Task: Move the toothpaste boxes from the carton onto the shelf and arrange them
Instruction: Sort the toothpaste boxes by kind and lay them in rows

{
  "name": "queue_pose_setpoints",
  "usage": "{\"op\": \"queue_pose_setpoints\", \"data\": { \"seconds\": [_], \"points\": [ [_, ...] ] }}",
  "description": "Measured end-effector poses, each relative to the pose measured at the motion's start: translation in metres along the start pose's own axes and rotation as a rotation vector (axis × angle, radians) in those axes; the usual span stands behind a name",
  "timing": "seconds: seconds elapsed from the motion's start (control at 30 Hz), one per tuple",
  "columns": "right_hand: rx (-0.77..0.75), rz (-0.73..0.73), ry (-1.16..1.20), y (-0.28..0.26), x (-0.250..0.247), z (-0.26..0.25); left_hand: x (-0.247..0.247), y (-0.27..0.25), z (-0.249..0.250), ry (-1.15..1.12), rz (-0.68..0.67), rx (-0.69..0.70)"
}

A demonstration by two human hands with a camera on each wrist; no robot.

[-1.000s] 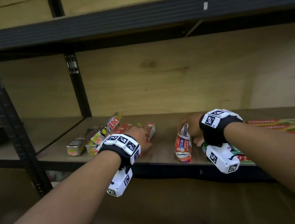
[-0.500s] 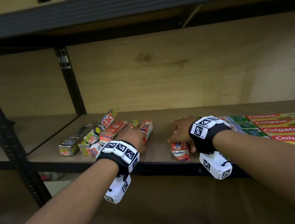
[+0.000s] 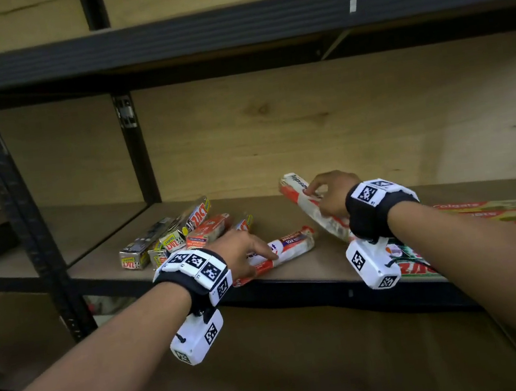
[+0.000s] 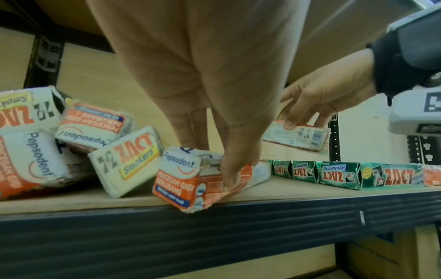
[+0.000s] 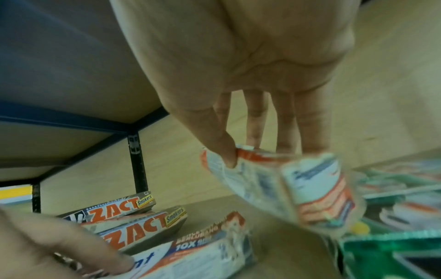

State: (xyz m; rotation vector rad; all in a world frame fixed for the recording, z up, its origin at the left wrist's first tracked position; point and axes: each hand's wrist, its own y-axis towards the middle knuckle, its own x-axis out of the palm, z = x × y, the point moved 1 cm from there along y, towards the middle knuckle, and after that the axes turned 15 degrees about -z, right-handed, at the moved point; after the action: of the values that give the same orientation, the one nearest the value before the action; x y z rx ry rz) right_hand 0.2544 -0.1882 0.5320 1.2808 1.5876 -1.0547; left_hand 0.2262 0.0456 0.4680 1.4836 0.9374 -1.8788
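My left hand (image 3: 248, 251) grips a red and white Pepsodent box (image 3: 285, 246) lying at the front edge of the wooden shelf board (image 3: 309, 264); the left wrist view shows fingers (image 4: 230, 169) curled over this box (image 4: 181, 185). My right hand (image 3: 329, 196) pinches a second Pepsodent box (image 3: 309, 203) and holds it tilted above the board, thumb (image 5: 226, 151) on its side (image 5: 310, 190). Several Zact and Pepsodent boxes (image 3: 182, 234) lie in a loose heap to the left. The carton is not in view.
Green Zact boxes (image 4: 358, 173) and Colgate boxes (image 3: 497, 211) lie in a row on the right of the shelf. A black upright post (image 3: 135, 146) stands behind the heap. The upper shelf beam (image 3: 242, 22) runs overhead. Plywood backs the shelf.
My right hand has lifted its Pepsodent box off the board and swung it back and to the right. My left hand has drawn another Pepsodent box out of the heap to the front edge.
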Motion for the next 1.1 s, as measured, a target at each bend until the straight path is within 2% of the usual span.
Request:
{"op": "queue_pose_setpoints", "data": {
  "seconds": [0.13,0.3,0.6,0.67,0.77,0.9,1.1],
  "points": [
    [-0.097,0.019,-0.124,0.0,-0.013,-0.008,-0.001,-0.004,-0.001,-0.077,0.014,0.077],
    [-0.128,-0.045,-0.3,0.012,0.001,-0.021,-0.001,-0.005,-0.005,-0.074,0.042,0.145],
    [-0.21,-0.165,-0.241,0.038,0.022,-0.024,0.003,0.002,-0.004,-0.078,0.046,0.266],
    [-0.202,-0.186,-0.214,0.041,0.023,-0.018,0.004,0.007,-0.003,-0.035,0.077,0.239],
    [-0.192,-0.233,-0.162,0.043,0.022,-0.012,0.006,0.017,0.001,0.048,0.142,0.112],
    [-0.2,-0.236,-0.168,0.047,0.022,-0.011,0.006,0.03,-0.001,0.088,0.207,0.015],
    [-0.215,-0.233,-0.17,0.049,0.025,-0.007,0.001,0.041,0.002,0.11,0.193,-0.067]
  ]
}}
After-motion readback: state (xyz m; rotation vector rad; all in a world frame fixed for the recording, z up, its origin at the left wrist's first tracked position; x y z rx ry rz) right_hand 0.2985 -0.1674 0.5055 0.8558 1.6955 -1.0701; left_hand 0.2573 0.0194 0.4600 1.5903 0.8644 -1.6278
